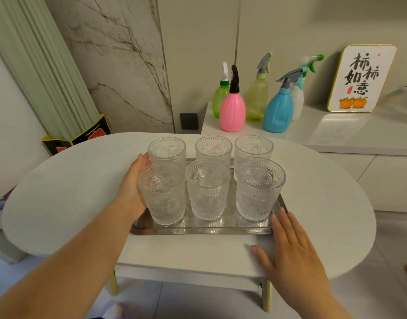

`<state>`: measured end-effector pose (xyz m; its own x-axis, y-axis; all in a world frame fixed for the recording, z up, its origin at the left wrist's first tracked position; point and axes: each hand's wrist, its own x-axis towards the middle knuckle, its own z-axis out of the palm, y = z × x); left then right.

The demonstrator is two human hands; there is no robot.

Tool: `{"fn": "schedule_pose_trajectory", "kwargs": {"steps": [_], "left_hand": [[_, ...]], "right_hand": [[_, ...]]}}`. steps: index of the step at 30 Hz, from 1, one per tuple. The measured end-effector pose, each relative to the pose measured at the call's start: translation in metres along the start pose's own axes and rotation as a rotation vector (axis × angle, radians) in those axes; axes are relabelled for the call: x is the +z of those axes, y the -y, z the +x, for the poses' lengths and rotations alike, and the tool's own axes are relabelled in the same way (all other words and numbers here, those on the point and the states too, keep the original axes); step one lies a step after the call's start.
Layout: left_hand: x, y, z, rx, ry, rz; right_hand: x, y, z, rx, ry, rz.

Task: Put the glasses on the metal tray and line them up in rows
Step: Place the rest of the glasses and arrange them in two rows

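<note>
Several clear embossed glasses stand upright in two rows of three on the metal tray. The back row runs from the back-left glass to the back-right glass. In the front row are the front-left glass, the front-middle glass and the front-right glass. My left hand lies flat against the left side of the front-left glass, fingertips reaching the back-left glass; its thumb is hidden. My right hand rests flat on the table, fingertips at the tray's front right corner.
The tray sits on a white oval table. Behind it, a white counter holds several spray bottles, among them a pink one and a blue one, plus a framed sign. Rolled green mats lean at left.
</note>
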<state>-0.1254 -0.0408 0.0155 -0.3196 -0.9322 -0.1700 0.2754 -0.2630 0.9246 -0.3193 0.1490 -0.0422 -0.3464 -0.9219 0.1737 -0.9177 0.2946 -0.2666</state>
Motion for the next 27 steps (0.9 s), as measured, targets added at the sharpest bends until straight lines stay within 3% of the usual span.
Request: {"fn": "schedule_pose_trajectory", "kwargs": {"steps": [8, 19, 27], "left_hand": [[0.012, 0.004, -0.003, -0.008, 0.047, -0.043], [0.023, 0.005, -0.003, -0.022, -0.023, -0.039], [0.027, 0.003, -0.005, -0.013, -0.03, -0.018]], "right_hand": [[0.0, -0.001, 0.001, -0.003, -0.007, -0.005], [0.003, -0.001, 0.002, 0.036, -0.095, -0.005], [-0.003, -0.001, 0.003, 0.082, -0.12, 0.287]]}}
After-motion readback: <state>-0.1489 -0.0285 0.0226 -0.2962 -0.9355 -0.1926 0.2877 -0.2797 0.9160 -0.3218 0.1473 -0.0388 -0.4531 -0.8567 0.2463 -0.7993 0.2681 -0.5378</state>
